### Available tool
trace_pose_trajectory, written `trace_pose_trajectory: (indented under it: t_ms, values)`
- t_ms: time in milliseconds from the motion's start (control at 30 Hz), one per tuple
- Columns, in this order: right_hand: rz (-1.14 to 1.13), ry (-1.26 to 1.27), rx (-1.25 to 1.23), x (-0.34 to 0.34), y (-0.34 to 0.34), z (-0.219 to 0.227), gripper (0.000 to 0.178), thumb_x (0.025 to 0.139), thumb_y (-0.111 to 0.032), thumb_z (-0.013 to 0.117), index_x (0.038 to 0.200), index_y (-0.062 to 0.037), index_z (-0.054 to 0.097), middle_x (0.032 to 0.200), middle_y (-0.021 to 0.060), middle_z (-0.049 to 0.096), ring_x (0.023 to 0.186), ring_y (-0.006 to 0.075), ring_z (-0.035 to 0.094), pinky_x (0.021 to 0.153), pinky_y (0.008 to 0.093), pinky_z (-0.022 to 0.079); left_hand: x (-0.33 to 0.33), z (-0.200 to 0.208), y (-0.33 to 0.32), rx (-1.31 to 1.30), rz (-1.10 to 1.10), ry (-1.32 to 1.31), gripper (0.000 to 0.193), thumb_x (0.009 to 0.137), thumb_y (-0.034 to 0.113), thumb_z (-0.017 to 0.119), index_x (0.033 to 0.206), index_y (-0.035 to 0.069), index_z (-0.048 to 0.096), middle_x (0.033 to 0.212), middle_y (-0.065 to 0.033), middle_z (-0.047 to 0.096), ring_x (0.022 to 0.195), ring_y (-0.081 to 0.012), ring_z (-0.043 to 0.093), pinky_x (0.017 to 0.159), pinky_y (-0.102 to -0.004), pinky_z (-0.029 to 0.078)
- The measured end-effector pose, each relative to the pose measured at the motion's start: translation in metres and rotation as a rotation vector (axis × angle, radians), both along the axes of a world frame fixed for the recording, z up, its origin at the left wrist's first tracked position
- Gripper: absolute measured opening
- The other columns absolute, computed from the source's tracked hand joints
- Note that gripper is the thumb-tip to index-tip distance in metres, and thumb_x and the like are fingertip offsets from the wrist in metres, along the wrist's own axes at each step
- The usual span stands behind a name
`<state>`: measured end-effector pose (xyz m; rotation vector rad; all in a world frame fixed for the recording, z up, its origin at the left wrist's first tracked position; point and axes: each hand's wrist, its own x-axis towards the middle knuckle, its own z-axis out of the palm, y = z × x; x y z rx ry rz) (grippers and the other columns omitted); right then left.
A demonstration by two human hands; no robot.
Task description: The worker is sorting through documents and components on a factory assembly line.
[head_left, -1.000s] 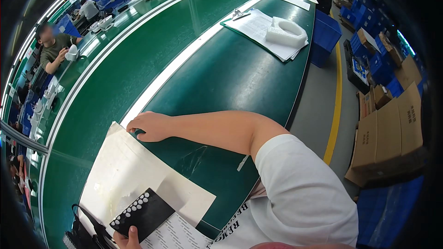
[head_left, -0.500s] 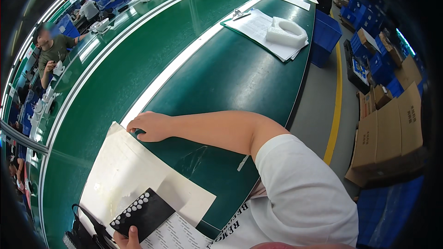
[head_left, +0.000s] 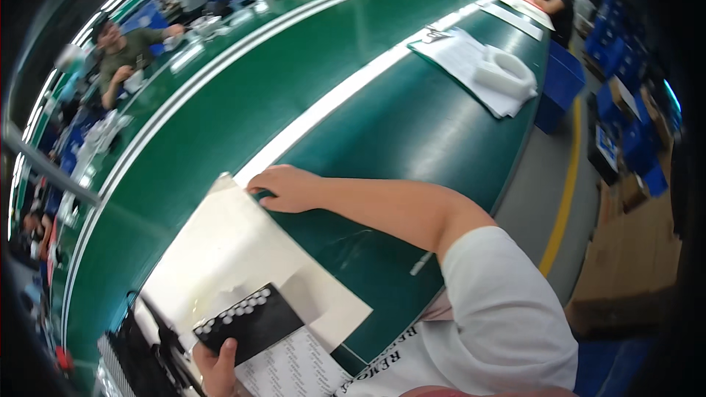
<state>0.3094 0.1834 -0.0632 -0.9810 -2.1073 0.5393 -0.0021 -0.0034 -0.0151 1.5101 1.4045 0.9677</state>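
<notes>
My left hand (head_left: 215, 369) is at the lower left, closed on the near edge of a black sheet (head_left: 257, 327) with its thumb on top. Rows of small round white pads (head_left: 237, 310) run along the far edge of this sheet, and its folded-back part (head_left: 294, 367) is white with printed lines. Beneath lies a large cream-white board (head_left: 220, 239). Stretched across the green table, my right hand (head_left: 288, 188) rests by the board's far corner. Its fingers are bent downward, with a gap between thumb and fingers; nothing shows in them, though the fingertips are partly hidden.
Black straps and a dark bag (head_left: 140, 353) lie at the lower left. Farther along the table (head_left: 382, 132) are a clipboard with papers (head_left: 460, 62) and a white foam piece (head_left: 506, 73). Blue bins (head_left: 562, 84) and cartons (head_left: 625, 257) stand at right. Co-workers sit across the green belt.
The whole view has shifted, so table, board and both hands appear farther right. The right hand stays by the board's corner, and the left still grips the black sheet.
</notes>
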Motion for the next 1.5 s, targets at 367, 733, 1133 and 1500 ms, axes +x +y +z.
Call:
trace_pose_trajectory:
  t_ms: [367, 733, 1133, 1500]
  values:
    - [0.005, -0.072, -0.110, 0.000, -0.005, 0.011, 0.037, 0.076, -0.010, 0.057, 0.112, -0.0054, 0.052, 0.102, 0.0088, 0.058, 0.100, 0.0252, 0.052, 0.088, 0.0347, 0.041, 0.013, 0.010, 0.000, -0.052, -0.048, -0.082, 0.027, 0.080, 0.021, 0.067, 0.091, -0.003, 0.060, 0.081, 0.0004, 0.060, 0.071, -0.0069, 0.051, 0.063, -0.0223, 0.042]
    - [-0.010, -0.063, -0.104, 0.005, -0.008, 0.008, 0.034, 0.077, -0.011, 0.055, 0.110, -0.0061, 0.053, 0.100, 0.0090, 0.059, 0.097, 0.0269, 0.053, 0.086, 0.0358, 0.042, 0.012, 0.010, 0.001, -0.083, -0.096, -0.053, 0.022, 0.080, 0.012, 0.064, 0.094, -0.005, 0.060, 0.086, -0.0016, 0.061, 0.075, -0.0075, 0.053, 0.067, -0.0225, 0.044]
    - [-0.075, -0.168, 0.050, -0.016, -0.019, 0.008, 0.029, 0.079, -0.008, 0.053, 0.108, -0.0035, 0.054, 0.101, 0.0150, 0.058, 0.095, 0.0326, 0.053, 0.083, 0.0403, 0.042, 0.010, 0.006, 0.005, 0.005, -0.111, 0.020, 0.022, 0.079, 0.013, 0.065, 0.094, -0.004, 0.061, 0.084, -0.0030, 0.063, 0.076, -0.0078, 0.055, 0.068, -0.0240, 0.046]
    - [-0.033, 0.137, -0.315, -0.016, -0.023, 0.008, 0.034, 0.082, -0.006, 0.052, 0.116, -0.0020, 0.050, 0.116, 0.0120, 0.054, 0.108, 0.0219, 0.051, 0.093, 0.0313, 0.038, 0.011, 0.009, 0.003, -0.047, -0.104, -0.031, 0.023, 0.079, 0.014, 0.065, 0.094, -0.003, 0.061, 0.082, -0.0037, 0.064, 0.074, -0.0076, 0.055, 0.067, -0.0239, 0.046]
